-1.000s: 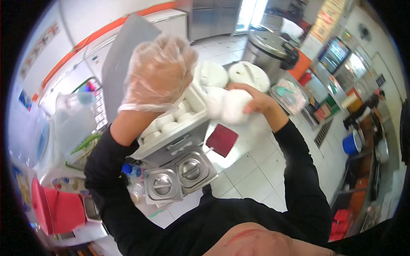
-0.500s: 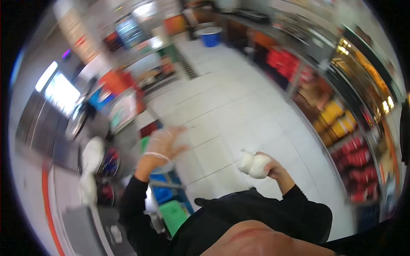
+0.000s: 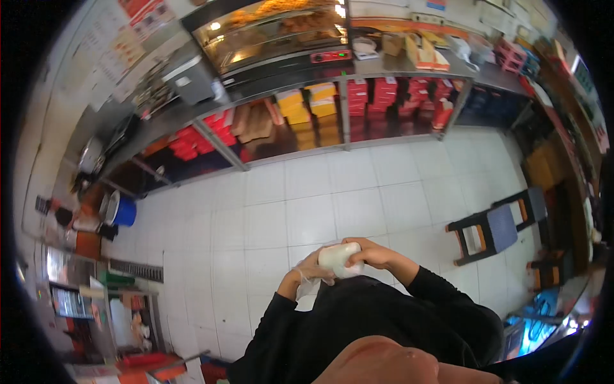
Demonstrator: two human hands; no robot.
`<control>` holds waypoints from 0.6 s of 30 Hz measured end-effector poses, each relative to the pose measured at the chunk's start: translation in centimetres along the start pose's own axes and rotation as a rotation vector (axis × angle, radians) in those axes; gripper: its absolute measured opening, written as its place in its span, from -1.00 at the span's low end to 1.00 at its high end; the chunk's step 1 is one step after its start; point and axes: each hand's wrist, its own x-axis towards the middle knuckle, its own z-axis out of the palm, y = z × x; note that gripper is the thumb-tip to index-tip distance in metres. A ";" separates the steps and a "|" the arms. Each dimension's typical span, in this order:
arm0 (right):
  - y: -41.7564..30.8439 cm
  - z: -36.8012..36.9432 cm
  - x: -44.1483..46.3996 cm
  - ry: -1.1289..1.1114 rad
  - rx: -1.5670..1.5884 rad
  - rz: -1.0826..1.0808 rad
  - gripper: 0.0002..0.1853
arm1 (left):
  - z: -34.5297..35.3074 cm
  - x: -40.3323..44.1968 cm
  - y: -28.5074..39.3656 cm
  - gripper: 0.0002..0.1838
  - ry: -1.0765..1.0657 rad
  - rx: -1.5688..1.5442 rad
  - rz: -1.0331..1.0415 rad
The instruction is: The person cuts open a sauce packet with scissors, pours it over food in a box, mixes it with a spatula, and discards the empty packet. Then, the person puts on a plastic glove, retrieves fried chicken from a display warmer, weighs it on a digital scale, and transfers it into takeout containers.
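In front of my black top I hold a white, rounded bundle [image 3: 340, 258]; its exact kind does not show. My left hand [image 3: 311, 266], in a clear plastic glove loose at the wrist, is closed around its left side. My right hand [image 3: 372, 254], bare, grips the right side, with the thumb lying over the front. The far side of the bundle and some of my fingers are hidden.
Across the tiled floor [image 3: 268, 217] runs a metal counter with a lit food display case [image 3: 275, 32]. Red boxes [image 3: 384, 96] and yellow boxes [image 3: 308, 102] fill its lower shelf. Stools [image 3: 502, 228] stand to the right, a blue bucket [image 3: 123, 210] to the left.
My view has swung right, from the left-hand worktop to the counter with the display case. My left hand, earlier raised with fingers spread, has joined my right hand on the white bundle.
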 end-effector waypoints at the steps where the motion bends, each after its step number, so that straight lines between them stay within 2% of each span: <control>1: -0.9 -2.0 0.8 -0.014 0.002 0.008 -0.64 | -1.0 1.9 -0.1 -0.09 -0.029 -0.147 0.002; 2: -2.5 -3.8 1.8 0.015 0.007 0.012 -0.64 | -2.4 4.4 0.5 -0.11 -0.053 -0.299 0.003; 4: -5.4 -7.2 4.0 0.036 0.026 -0.022 -0.65 | -3.8 9.3 2.9 -0.14 -0.019 -0.239 -0.039; 6: -7.9 -11.4 6.4 0.092 -0.029 -0.032 -0.65 | -6.8 13.0 3.8 -0.16 -0.114 -0.464 0.111; 7: -9.0 -13.7 7.5 0.175 -0.006 -0.060 -0.64 | -8.1 14.7 4.5 -0.16 -0.134 -0.453 0.118; 9: -13.0 -17.7 9.3 0.360 0.077 -0.093 -0.60 | -10.8 19.1 7.0 -0.19 0.006 -0.501 0.122; 10: -15.2 -19.6 9.8 0.381 0.065 -0.095 -0.60 | -12.2 21.7 8.6 -0.19 -0.017 -0.506 0.130; 12: -18.3 -22.9 10.5 0.593 0.348 -0.147 -0.58 | -15.4 25.8 11.1 -0.21 -0.052 -0.592 0.137; 14: -19.3 -27.6 10.9 0.632 0.420 -0.215 -0.56 | -17.9 30.4 14.7 -0.22 -0.064 -0.554 0.108; 16: -19.6 -31.6 10.7 0.760 0.650 -0.316 -0.56 | -19.6 34.8 19.0 -0.24 -0.090 -0.454 0.098; 18: -19.3 -36.0 10.2 0.858 0.686 -0.330 -0.54 | -20.4 39.3 22.9 -0.26 -0.114 -0.431 0.079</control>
